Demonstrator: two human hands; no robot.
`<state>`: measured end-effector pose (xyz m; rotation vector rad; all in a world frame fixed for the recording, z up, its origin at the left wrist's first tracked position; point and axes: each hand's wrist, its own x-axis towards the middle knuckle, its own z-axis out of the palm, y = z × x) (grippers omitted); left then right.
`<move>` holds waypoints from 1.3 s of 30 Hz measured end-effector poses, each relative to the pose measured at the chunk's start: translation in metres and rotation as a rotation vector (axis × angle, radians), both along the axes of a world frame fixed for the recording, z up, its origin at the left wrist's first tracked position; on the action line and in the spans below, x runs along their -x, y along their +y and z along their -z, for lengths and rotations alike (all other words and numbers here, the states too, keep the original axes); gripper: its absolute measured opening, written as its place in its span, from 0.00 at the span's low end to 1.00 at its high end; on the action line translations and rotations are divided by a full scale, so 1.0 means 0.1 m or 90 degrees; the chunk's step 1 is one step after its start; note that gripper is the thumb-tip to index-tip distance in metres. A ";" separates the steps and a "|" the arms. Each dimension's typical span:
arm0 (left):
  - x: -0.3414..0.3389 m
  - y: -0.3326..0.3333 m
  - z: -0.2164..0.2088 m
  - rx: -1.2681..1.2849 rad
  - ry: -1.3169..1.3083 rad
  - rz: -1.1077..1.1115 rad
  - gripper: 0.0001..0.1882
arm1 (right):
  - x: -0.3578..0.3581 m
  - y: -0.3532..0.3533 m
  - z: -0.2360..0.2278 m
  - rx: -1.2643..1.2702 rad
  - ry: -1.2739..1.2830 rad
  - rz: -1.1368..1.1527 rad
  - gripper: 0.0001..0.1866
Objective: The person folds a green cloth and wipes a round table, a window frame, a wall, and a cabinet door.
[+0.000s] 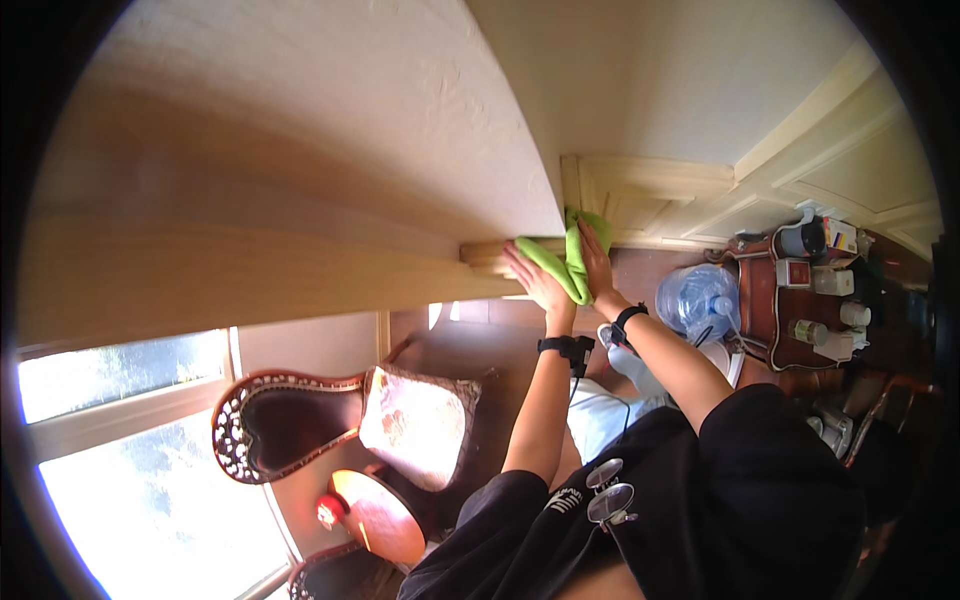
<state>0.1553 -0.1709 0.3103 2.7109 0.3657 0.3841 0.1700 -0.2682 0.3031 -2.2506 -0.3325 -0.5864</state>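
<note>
A bright green cloth (579, 264) is bunched in a V shape against pale wooden trim (487, 256) where two wall faces meet. My left hand (543, 287) presses one fold along the trim, fingers extended and close together, thumb side on the cloth. On the other fold is my right hand (597, 268), its fingers pointing up along the corner and the fabric gathered beneath them. The undersides of both hands are hidden. Black straps with small devices circle both wrists.
At right, a large clear water bottle (697, 300) stands beside a dark wooden cabinet (790, 318) holding jars and boxes. Below left are a carved chair (290, 425) with a pale cushion (418, 425), a round table (378, 518) and bright windows (150, 500). Panelled doors (850, 170) line the upper right.
</note>
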 end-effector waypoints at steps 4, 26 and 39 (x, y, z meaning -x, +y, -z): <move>0.33 0.05 -0.07 0.054 0.028 0.187 0.34 | 0.31 -0.03 -0.22 0.004 0.057 -0.017 0.27; 0.76 -0.45 -1.59 0.794 0.180 0.090 0.15 | 0.50 -2.20 -1.20 -0.642 0.161 0.296 0.14; -0.65 -1.71 -1.19 0.395 0.006 0.322 0.34 | -0.86 -2.19 -0.26 0.112 0.147 0.481 0.37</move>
